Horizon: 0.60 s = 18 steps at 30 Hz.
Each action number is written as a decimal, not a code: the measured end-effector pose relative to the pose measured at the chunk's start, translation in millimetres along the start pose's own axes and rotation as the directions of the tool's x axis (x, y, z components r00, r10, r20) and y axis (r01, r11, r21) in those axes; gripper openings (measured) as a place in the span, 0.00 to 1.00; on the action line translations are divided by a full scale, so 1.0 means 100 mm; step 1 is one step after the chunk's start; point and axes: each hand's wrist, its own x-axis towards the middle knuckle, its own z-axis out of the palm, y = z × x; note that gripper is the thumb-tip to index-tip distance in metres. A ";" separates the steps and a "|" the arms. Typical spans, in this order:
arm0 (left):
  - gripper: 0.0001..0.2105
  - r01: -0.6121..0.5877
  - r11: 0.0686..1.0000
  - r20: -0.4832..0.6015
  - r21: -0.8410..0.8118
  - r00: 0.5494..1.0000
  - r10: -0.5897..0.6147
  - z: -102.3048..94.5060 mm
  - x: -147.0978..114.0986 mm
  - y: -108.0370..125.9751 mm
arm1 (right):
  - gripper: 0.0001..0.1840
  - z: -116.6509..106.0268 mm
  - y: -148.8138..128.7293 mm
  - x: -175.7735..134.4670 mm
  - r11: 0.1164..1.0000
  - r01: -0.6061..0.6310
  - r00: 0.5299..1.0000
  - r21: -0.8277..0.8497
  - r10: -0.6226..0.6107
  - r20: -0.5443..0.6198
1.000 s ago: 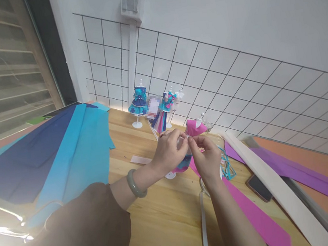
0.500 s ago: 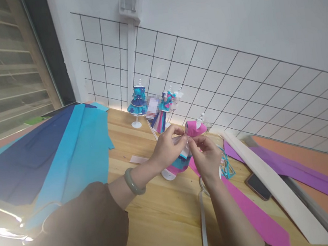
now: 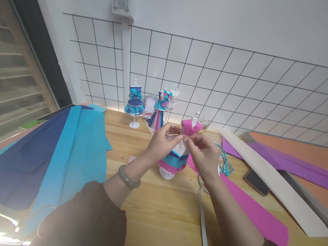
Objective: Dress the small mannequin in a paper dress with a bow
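Note:
A small doll dress on a white mini mannequin (image 3: 195,117) leans between my hands. Its bodice is pink (image 3: 191,127) and its skirt (image 3: 175,161) has teal, blue and pink bands. Over the skirt's top lies a white piece edged in light blue (image 3: 180,149). My left hand (image 3: 164,142) comes from the left, thumb and fingers closed at the dress's waist. From the right, my right hand (image 3: 205,153) pinches at the same spot, its fingertips almost touching the left ones. Whatever fine part is between the fingertips is too small to make out. The mannequin's white round base (image 3: 166,173) shows below the skirt.
Behind stand dressed mini mannequins, one in a blue dress (image 3: 134,100). Blue felt-like sheets (image 3: 91,149) cover the left. Pink strips (image 3: 256,212), a white strip (image 3: 269,177), a phone (image 3: 256,182), teal scraps (image 3: 226,163) and a ribbon (image 3: 203,223) lie rightward. A wire grid (image 3: 172,35) lines the wall.
The view has shifted slightly. More of the banded skirt and the white piece shows below my hands, which keep pinching at the waist.

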 end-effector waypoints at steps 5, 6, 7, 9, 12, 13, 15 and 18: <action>0.09 0.008 1.000 -0.001 -0.006 1.000 -0.008 -0.01 0.01 0.01 | 0.07 0.00 -0.03 0.00 1.000 -0.001 1.000 -0.011 0.001 0.008; 0.09 0.010 1.000 -0.002 -0.008 1.000 -0.010 -0.01 0.01 0.01 | 0.07 -0.01 -0.04 0.01 1.000 -0.001 1.000 -0.016 0.001 0.009; 0.09 0.013 1.000 -0.001 -0.009 1.000 -0.013 -0.01 0.01 0.01 | 0.07 -0.01 -0.05 0.01 1.000 0.001 1.000 -0.020 -0.001 0.009; 0.08 0.020 1.000 0.004 -0.006 1.000 -0.020 -0.02 0.01 0.02 | 0.07 -0.01 -0.06 0.01 1.000 0.007 1.000 -0.022 -0.007 0.011; 0.08 0.028 1.000 0.015 -0.004 1.000 -0.028 -0.02 0.01 0.02 | 0.06 -0.01 -0.07 0.01 1.000 -0.003 1.000 0.001 0.003 -0.004; 0.09 0.030 1.000 0.019 -0.009 0.999 -0.030 -0.02 0.01 0.02 | 0.06 0.00 -0.07 0.01 1.000 -0.010 1.000 0.012 0.010 -0.014; 0.10 0.036 0.999 0.022 -0.021 0.999 -0.036 -0.02 0.01 0.02 | 0.06 0.00 -0.06 0.02 0.999 -0.010 0.999 0.032 0.011 -0.030; 0.11 0.043 0.999 0.016 -0.033 0.999 -0.042 -0.02 0.01 0.03 | 0.05 -0.01 -0.03 0.03 0.999 0.011 1.000 0.050 -0.010 -0.010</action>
